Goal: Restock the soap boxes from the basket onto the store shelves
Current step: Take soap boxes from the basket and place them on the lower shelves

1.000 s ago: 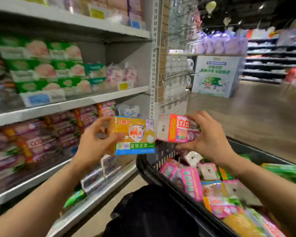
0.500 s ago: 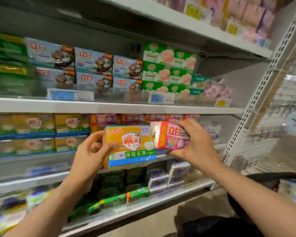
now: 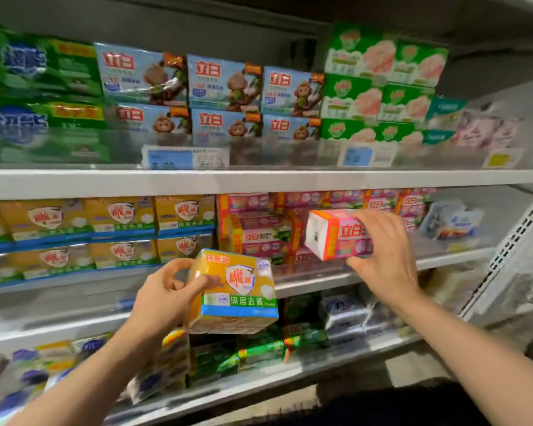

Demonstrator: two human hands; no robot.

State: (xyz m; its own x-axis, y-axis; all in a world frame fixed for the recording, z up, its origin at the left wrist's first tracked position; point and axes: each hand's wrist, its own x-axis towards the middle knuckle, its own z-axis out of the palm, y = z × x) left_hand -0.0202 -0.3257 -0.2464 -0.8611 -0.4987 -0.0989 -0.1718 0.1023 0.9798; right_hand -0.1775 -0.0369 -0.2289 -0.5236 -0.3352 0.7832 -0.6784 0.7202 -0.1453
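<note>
My left hand [image 3: 163, 298] grips a yellow soap pack [image 3: 236, 290] with a green and blue band, held in front of the middle shelf [image 3: 74, 281]. My right hand [image 3: 382, 256] holds a pink and orange soap box [image 3: 333, 235] up at the shelf's right part, close in front of the stacked pink boxes [image 3: 259, 238] of the same kind. Matching yellow packs [image 3: 120, 219] are stacked on the left of that shelf. The basket is out of view.
The upper shelf [image 3: 259, 179] carries green packs, blue monkey-print boxes [image 3: 225, 84] and green-and-pink boxes behind price tags. The lower shelf [image 3: 259, 373] holds mixed green, white and blue packs. A perforated upright [image 3: 517, 238] bounds the shelves on the right.
My view has turned from the basket and aisle to face the shelves. My right hand has moved the pink box up and right toward the pink stack; my left hand has lowered the yellow pack.
</note>
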